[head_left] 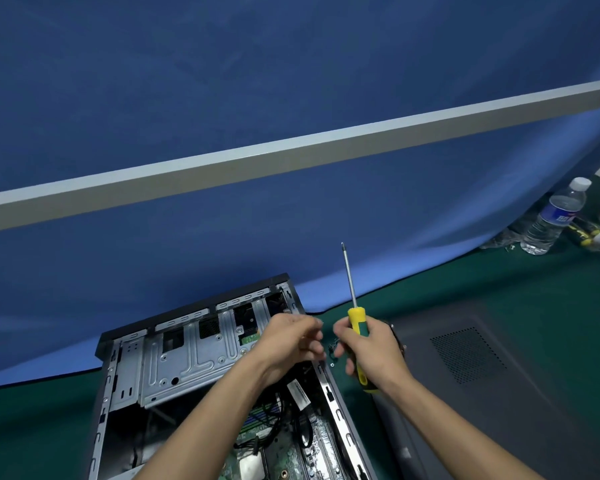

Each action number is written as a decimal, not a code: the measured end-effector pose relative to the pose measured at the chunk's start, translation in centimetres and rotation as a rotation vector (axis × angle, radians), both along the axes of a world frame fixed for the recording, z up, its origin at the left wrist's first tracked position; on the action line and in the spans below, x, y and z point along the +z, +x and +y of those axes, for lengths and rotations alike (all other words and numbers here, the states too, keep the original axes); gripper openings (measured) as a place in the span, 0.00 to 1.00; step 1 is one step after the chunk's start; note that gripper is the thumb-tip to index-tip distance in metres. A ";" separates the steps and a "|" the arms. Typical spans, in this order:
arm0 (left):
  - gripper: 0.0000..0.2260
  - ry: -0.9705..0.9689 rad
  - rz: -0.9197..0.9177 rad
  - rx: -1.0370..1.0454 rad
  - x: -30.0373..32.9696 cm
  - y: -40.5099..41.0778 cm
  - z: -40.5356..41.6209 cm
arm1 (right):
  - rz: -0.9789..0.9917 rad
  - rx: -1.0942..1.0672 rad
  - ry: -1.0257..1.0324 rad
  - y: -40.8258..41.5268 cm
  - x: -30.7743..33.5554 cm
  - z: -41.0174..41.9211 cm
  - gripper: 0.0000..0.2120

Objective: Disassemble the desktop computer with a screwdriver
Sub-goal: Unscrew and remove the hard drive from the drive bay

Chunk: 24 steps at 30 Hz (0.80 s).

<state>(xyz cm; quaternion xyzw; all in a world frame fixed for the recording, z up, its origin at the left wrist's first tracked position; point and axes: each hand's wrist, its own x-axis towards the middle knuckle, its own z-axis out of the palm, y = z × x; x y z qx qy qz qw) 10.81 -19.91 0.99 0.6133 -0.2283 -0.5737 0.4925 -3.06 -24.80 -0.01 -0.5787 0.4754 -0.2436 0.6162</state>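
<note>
Currently, we have the open desktop computer case lying on its side on the green desk, at the near left of centre, with its removed side panel flat on the desk to the right. Our right hand has its grip clenched around the yellow-and-green handle of the screwdriver, shaft pointing up and away from the case. Our left hand hovers over the right edge of the case with fingers curled; whether it pinches a small part is not discernible, so we cannot tell its grip state.

We judge the case to be stiff sheet steel, fairly heavy, with thin stamped edges that may cut; we would take hold of it by the outer frame rails, never by the drive cage tabs. The motherboard at the near end looks fragile and should be held by its edges only. Loose screws on the desk between the case and the panel are small and will roll; keep them together.

Water bottles stand at the far right, well apart from the case.
</note>
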 end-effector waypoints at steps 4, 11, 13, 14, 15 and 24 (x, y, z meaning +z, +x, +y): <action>0.10 -0.016 0.017 -0.055 0.0 -0.5 0.1 | -0.026 0.035 -0.004 0.6 0.2 -0.1 0.12; 0.07 0.012 -0.080 -0.132 -0.6 0.0 0.4 | -0.030 0.067 0.180 0.3 -0.8 -0.7 0.11; 0.07 0.023 -0.132 -0.145 -0.9 0.1 0.3 | -0.004 0.079 0.166 0.3 -1.1 -0.6 0.11; 0.07 0.023 -0.150 -0.140 -1.0 0.1 0.3 | -0.010 0.067 0.177 0.3 -1.3 -0.5 0.12; 0.06 0.016 -0.167 -0.128 -1.2 0.1 0.1 | -0.027 0.049 0.200 0.4 -1.4 -0.5 0.12; 0.04 0.049 -0.820 0.009 -4.0 0.3 -0.3 | 0.071 -0.123 0.170 1.2 -4.1 -1.1 0.09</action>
